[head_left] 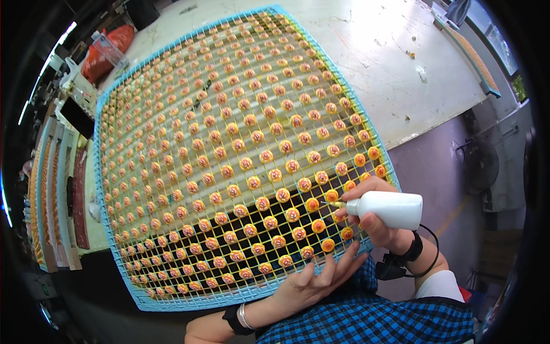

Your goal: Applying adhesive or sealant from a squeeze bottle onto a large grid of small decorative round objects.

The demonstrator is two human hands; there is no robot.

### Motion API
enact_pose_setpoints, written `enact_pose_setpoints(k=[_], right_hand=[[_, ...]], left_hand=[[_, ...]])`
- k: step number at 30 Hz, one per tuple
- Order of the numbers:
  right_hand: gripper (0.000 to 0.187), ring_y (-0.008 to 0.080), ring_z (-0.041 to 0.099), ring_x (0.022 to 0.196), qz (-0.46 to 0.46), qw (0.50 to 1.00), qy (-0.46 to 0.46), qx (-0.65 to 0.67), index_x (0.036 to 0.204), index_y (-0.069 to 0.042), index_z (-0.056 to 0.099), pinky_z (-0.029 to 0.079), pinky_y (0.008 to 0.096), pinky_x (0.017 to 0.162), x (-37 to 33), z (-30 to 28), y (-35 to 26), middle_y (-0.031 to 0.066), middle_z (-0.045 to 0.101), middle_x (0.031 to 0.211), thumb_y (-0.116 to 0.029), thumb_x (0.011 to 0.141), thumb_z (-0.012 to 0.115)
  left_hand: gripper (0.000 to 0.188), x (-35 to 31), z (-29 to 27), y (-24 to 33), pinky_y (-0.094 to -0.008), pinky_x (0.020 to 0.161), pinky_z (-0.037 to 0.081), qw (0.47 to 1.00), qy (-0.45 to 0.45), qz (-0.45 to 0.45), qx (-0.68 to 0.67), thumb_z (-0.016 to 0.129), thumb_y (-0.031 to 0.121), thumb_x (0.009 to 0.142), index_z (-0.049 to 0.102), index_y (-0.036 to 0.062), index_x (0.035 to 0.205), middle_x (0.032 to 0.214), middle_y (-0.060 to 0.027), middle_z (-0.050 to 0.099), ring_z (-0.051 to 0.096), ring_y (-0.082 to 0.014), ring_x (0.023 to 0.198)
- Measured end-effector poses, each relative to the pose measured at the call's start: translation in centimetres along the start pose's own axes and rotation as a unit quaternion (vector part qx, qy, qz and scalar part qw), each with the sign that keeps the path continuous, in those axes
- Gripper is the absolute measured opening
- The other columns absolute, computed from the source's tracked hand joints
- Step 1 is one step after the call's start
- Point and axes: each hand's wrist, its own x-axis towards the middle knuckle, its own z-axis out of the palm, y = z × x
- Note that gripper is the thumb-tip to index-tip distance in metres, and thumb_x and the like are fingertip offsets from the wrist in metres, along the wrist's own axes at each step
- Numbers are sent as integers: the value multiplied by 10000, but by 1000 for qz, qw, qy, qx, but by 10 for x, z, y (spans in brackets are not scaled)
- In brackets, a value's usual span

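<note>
A large blue-framed mesh rack point(223, 303) with a yellow grid carries rows of small round flower-shaped pieces point(262, 203). Most pieces have pale pinkish-white markings on orange and yellow; several near the lower right corner, such as an orange piece point(327, 245), show plain orange centres. My right hand point(375, 221) is closed around a white squeeze bottle point(392, 209), held sideways with its thin yellowish nozzle pointing left, close to the pieces there. My left hand point(315, 281) grips the near edge of the rack, fingers on its rim and partly over the mesh.
The rack's far part lies over a pale worktable point(395, 74). At the left are a red bag point(109, 51), a clear plastic container point(110, 50) and stacked racks seen edge-on point(54, 195). A dark fan point(480, 166) stands at the right. Another rack point(467, 54) rests at the table's far right edge.
</note>
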Motion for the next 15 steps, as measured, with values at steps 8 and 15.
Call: enact_pose_setpoints(k=[8, 15], right_hand=[[367, 197, 636, 705, -45, 997, -46, -33, 993, 41, 620, 501, 274, 625, 0, -7, -9, 132, 640, 840, -284, 830, 672], [331, 172, 632, 573, -202, 972, -70, -100, 952, -33, 653, 493, 254, 489, -6, 5, 10, 55, 656, 792, -320, 791, 691]], left_hand=[[503, -4, -10, -1, -411, 1016, 178, 999, -51, -6, 6, 447, 301, 857, 439, 306, 1360, 1375, 106, 461, 348, -152, 1134], [471, -22, -11, 9, -465, 1035, 174, 998, -57, -11, 32, 418, 353, 887, 438, 321, 1357, 1320, 104, 494, 355, -174, 1125]])
